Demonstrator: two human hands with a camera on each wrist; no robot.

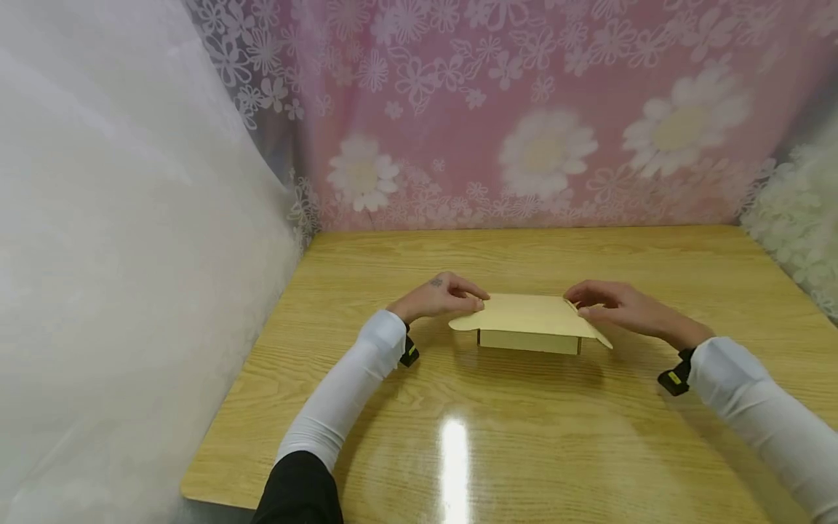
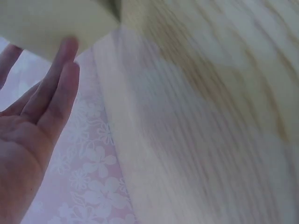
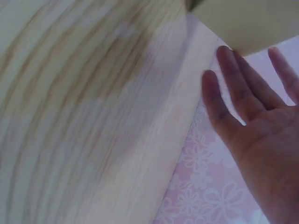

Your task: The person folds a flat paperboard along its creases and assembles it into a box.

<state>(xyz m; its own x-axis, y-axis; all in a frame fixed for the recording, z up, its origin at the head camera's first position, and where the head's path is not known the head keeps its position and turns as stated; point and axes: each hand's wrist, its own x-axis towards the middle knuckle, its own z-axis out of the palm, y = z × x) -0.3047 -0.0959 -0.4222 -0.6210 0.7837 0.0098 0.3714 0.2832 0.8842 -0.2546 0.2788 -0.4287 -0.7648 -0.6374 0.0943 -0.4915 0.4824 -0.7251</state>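
A shallow tan cardboard box [image 1: 529, 341] is over the middle of the table. Its wide lid [image 1: 530, 313] extends past the front wall, with flaps sticking out at both sides. At the lid's left corner, my left hand [image 1: 437, 297] pinches the cardboard between thumb and fingers. My right hand [image 1: 618, 309] pinches the right flap [image 1: 597, 333] near its back end. Both wrist views show fingertips against the cardboard. The inside of the box is hidden under the lid.
The wooden table [image 1: 524, 429] has a bright reflection near its front. A pink flowered curtain [image 1: 458, 131] hangs behind it, a white sheet [image 1: 144, 255] covers the left side, and white ruffled fabric [image 1: 801, 211] is at the right.
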